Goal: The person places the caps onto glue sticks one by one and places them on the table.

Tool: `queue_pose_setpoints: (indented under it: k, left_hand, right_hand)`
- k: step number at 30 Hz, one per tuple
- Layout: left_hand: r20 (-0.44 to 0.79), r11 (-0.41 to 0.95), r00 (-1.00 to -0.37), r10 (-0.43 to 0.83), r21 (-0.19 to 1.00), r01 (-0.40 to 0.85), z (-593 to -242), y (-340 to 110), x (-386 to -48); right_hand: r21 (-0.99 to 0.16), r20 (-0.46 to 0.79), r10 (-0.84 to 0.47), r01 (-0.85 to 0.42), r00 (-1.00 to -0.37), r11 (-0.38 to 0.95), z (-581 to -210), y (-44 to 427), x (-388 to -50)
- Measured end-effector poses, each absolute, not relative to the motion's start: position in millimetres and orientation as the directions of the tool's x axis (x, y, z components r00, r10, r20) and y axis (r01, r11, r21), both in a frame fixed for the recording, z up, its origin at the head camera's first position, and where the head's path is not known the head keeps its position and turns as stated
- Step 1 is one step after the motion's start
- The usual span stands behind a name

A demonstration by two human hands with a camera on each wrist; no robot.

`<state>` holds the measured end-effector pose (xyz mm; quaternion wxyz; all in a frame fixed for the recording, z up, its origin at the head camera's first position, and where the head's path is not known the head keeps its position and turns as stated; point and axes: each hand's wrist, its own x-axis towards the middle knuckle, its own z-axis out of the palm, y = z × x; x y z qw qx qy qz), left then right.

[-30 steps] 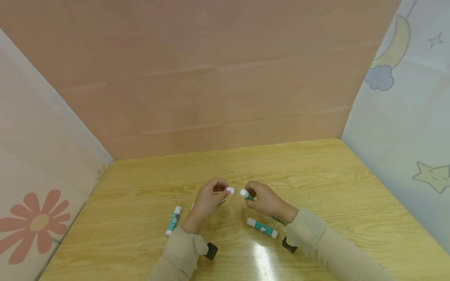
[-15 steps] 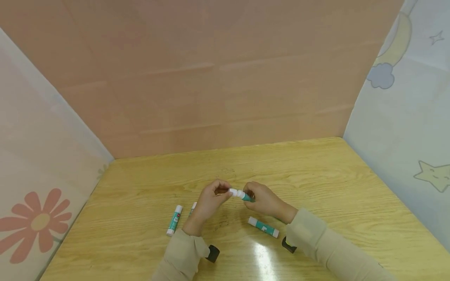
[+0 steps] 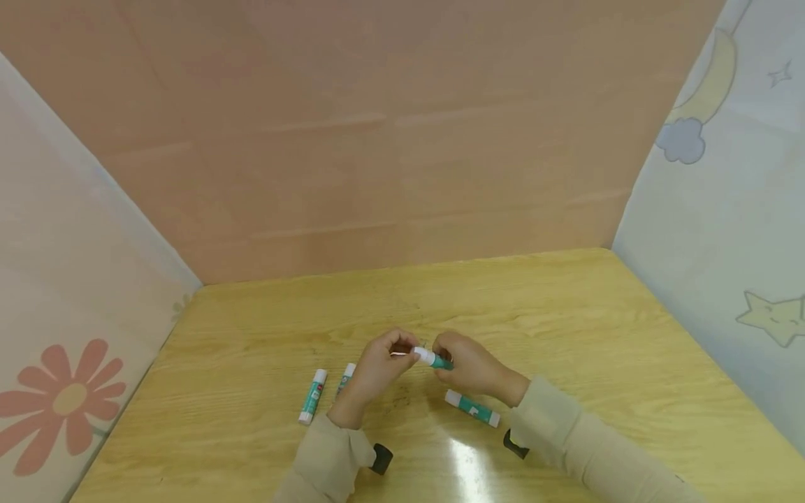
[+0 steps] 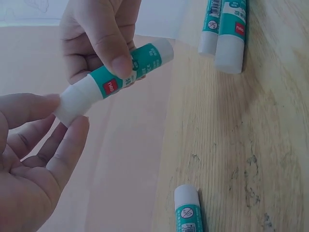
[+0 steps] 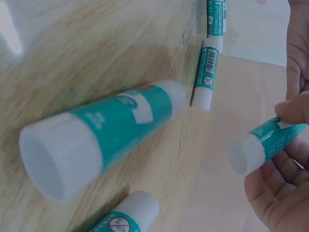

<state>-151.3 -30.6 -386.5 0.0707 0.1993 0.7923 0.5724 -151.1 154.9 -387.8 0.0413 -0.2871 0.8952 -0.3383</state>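
Note:
My left hand point(image 3: 377, 370) pinches the white cap point(image 4: 77, 104) of a glue stick between thumb and fingertips. The green body of that glue stick point(image 4: 137, 60) is gripped by my right hand point(image 3: 474, 363), thumb lying along its label. Cap and stick meet end to end above the table, tilted; how far the cap sits on cannot be told. In the right wrist view, the stick's plain white bottom end point(image 5: 246, 154) sticks out from the right hand. Below the right hand lies another glue stick point(image 3: 473, 409), white at both ends with a green label.
On the wooden table point(image 3: 251, 321), two glue sticks lie left of my left forearm, one outer point(image 3: 312, 397) and one partly hidden point(image 3: 346, 377). A further glue stick point(image 5: 123, 215) lies low in the right wrist view. Printed side panels and a plain back panel point(image 3: 377, 175) enclose the table.
One second ago the cap and the stick were apart. Both hands brought them together until the ends touched, and now the white parts look shorter and joined. The lying glue sticks stayed put.

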Motion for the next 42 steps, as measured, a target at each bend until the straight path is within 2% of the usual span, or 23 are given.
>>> queue_pose_setpoints:
  k: [5,25,30,35,42]
  left_hand:
    - [0.181,0.305,-0.899,0.399,0.898,0.317,-382.1,-28.4,-147.6]
    - [0.189,0.298,-0.894,0.405,0.898,0.325,-388.1,-30.0,-146.3]
    - [0.173,0.294,-0.902,0.395,0.907,0.303,-390.6,-28.6,-143.2]
    - [0.119,0.309,-0.915,0.385,0.918,0.250,-393.2,-27.6,-141.1]
    - [0.041,0.229,-0.919,0.393,0.963,0.141,-395.9,-30.2,-143.5]
  right_hand:
    - [-0.608,0.138,-0.548,-0.507,-0.825,0.611,-387.7,157.0,-150.1]
    - [-0.564,0.173,-0.571,-0.556,-0.803,0.611,-386.3,151.8,-145.4]
    - [-0.519,0.231,-0.582,-0.605,-0.780,0.604,-388.8,152.1,-143.4]
    - [-0.517,0.226,-0.592,-0.610,-0.774,0.600,-390.0,152.5,-141.9]
    - [-0.566,0.156,-0.545,-0.527,-0.824,0.634,-384.2,157.7,-148.9]
